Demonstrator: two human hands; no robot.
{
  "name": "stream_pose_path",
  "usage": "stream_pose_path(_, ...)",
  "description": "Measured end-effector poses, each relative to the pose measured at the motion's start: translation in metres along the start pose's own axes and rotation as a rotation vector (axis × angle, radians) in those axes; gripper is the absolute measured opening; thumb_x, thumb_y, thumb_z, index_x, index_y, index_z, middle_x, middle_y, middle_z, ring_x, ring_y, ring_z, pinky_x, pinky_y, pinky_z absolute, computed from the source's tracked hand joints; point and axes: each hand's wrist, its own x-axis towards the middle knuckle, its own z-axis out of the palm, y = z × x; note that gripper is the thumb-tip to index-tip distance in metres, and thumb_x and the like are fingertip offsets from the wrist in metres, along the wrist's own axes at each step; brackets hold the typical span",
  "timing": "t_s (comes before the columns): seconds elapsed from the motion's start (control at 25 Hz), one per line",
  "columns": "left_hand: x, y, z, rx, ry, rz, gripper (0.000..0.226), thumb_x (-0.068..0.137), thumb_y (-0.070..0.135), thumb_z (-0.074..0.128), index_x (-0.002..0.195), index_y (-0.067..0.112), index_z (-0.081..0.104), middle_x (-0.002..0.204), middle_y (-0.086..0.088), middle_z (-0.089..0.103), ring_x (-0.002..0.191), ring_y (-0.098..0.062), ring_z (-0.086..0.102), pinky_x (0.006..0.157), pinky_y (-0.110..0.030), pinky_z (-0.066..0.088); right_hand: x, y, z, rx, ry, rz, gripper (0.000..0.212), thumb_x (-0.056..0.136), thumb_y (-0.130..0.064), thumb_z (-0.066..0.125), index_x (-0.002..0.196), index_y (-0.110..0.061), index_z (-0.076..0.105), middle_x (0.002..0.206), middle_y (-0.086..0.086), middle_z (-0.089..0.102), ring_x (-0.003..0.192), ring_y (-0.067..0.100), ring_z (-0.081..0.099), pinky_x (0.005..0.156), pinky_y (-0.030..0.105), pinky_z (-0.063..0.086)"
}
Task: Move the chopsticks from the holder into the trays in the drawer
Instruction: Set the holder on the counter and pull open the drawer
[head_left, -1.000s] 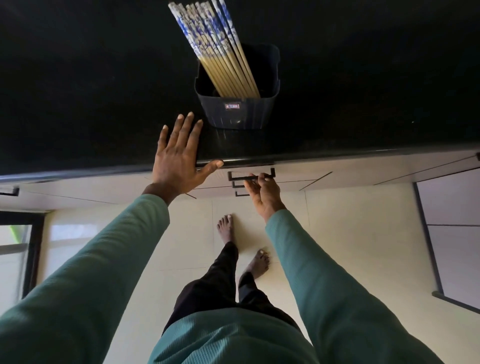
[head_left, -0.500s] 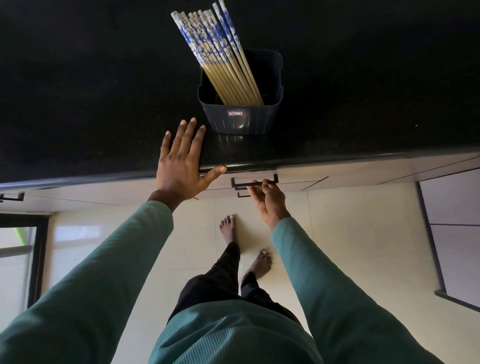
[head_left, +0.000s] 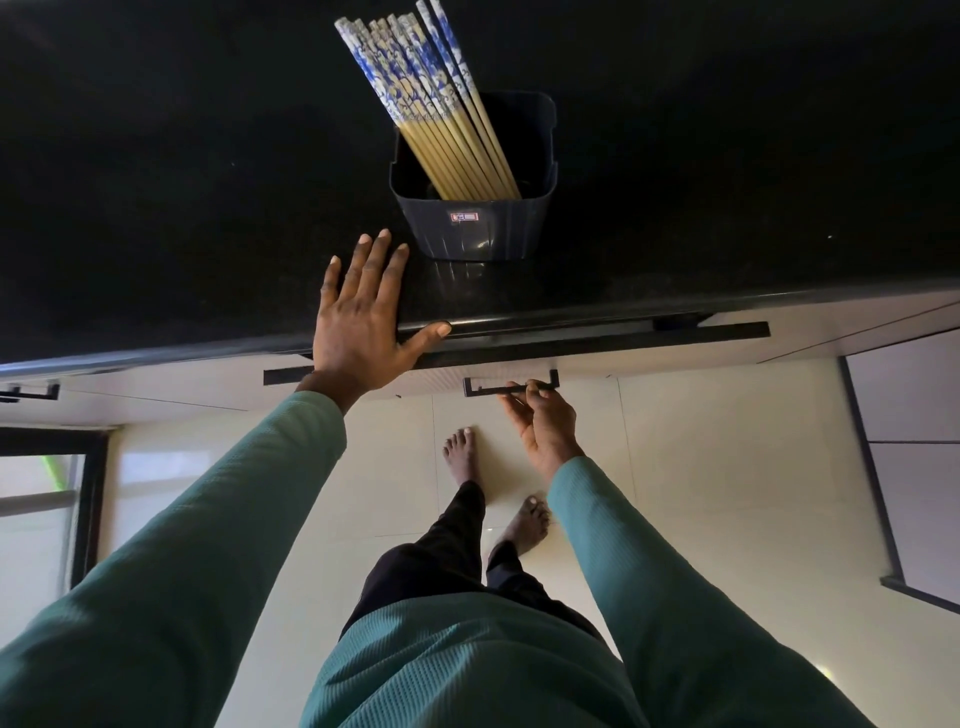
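Note:
Several chopsticks (head_left: 431, 98), wooden with blue-and-white tops, lean left in a dark square holder (head_left: 475, 228) on the black countertop (head_left: 156, 182). My left hand (head_left: 363, 322) lies flat and open on the counter's front edge, just left of the holder. My right hand (head_left: 540, 415) is below the counter, fingers curled around the black drawer handle (head_left: 511, 387). The drawer (head_left: 571, 345) stands out a little from the cabinet front, showing its dark top edge. Its inside and any trays are hidden.
A cream tiled floor (head_left: 727, 493) lies below, with my bare feet (head_left: 462, 452) close to the cabinet. Another drawer handle (head_left: 31, 392) shows at far left. A dark-framed panel (head_left: 909, 467) stands at right and a glass door (head_left: 47, 499) at lower left.
My right hand has pulled the handle toward me and the drawer has slid out a little. My left hand stays flat on the counter edge.

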Motion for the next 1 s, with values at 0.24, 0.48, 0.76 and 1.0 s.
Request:
stream_pose_path(0.24,0.002,0.002,-0.004,-0.021,-0.068,-0.021,0.100,0.091,0.086,0.031,0.163,0.018,0.018,0.174,-0.011,0.014,0.161,-0.030,0.009,0.128,-0.060,0.011,-0.047,0.015,-0.036,-0.304,0.075,-0.001,0.010,0.104,0.000,0.057,0.094,-0.001,0.061,0.099,0.019,0.070,0.093,0.030,0.074,0.095,0.044,0.060)
stream_pose_path(0.48,-0.087,0.053,-0.014,-0.292,0.089,-0.051,0.076,0.099,0.069,0.039,0.159,0.022,0.030,0.170,-0.006,0.024,0.158,-0.029,0.022,0.123,-0.060,0.024,-0.122,-0.015,-0.081,-1.520,0.179,-1.222,0.026,0.097,-0.034,0.062,0.076,-0.019,0.063,0.066,-0.007,0.063,0.059,0.013,0.053,0.051,0.019,0.030)
stream_pose_path(0.76,-0.197,0.090,0.004,-0.119,-0.305,0.044,0.074,0.095,0.078,0.030,0.145,0.027,0.052,0.142,-0.002,0.064,0.127,-0.026,0.063,0.100,-0.044,0.051,-0.120,-0.006,-0.078,-2.157,-0.237,-1.041,0.059,0.099,-0.066,0.045,0.137,-0.022,0.057,0.135,0.004,0.064,0.124,0.028,0.058,0.102,0.043,0.043)
stream_pose_path(1.0,-0.244,0.100,0.006,-0.126,-0.293,0.067,0.051,0.098,0.071,0.032,0.106,0.032,0.063,0.096,0.006,0.075,0.084,-0.026,0.072,0.066,-0.033,0.039,-0.134,0.031,-0.123,-2.234,-0.144,-1.182,0.052,0.098,-0.067,0.047,0.113,-0.022,0.069,0.108,0.000,0.077,0.099,0.029,0.070,0.082,0.038,0.043)
